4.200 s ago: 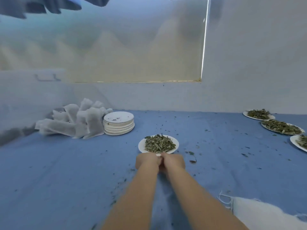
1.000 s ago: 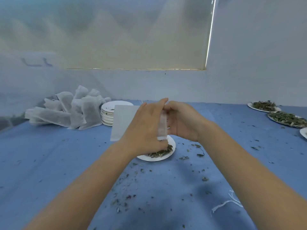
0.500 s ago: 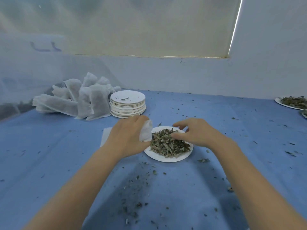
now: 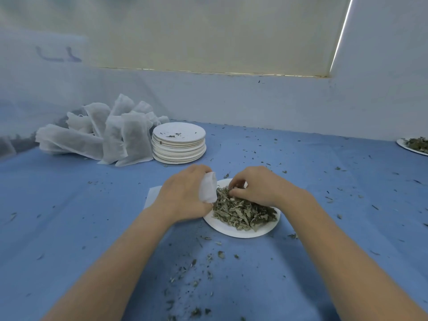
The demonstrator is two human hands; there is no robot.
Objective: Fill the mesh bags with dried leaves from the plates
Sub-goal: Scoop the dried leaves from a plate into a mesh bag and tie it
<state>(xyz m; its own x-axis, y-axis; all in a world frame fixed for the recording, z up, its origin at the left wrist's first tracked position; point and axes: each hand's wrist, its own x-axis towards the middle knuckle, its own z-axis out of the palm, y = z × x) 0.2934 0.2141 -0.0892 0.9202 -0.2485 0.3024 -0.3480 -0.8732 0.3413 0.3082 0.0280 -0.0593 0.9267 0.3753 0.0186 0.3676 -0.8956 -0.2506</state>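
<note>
A white paper plate (image 4: 240, 231) holds a heap of dried leaves (image 4: 240, 210) on the blue cloth. My left hand (image 4: 183, 195) grips a white mesh bag (image 4: 208, 187) at the plate's left rim, its mouth turned toward the leaves. The rest of the bag lies flat under that hand and shows at its left. My right hand (image 4: 259, 186) rests on the far part of the heap, fingers curled and pinching into the leaves.
A pile of filled mesh bags (image 4: 104, 135) lies at the back left beside a stack of used paper plates (image 4: 178, 143). Another plate with leaves (image 4: 414, 145) sits at the right edge. Leaf crumbs litter the blue cloth (image 4: 69, 228). A wall runs behind.
Both hands came down from holding the bag up in the air. The left hand now holds the bag at the plate's rim and the right hand has dug into the leaves.
</note>
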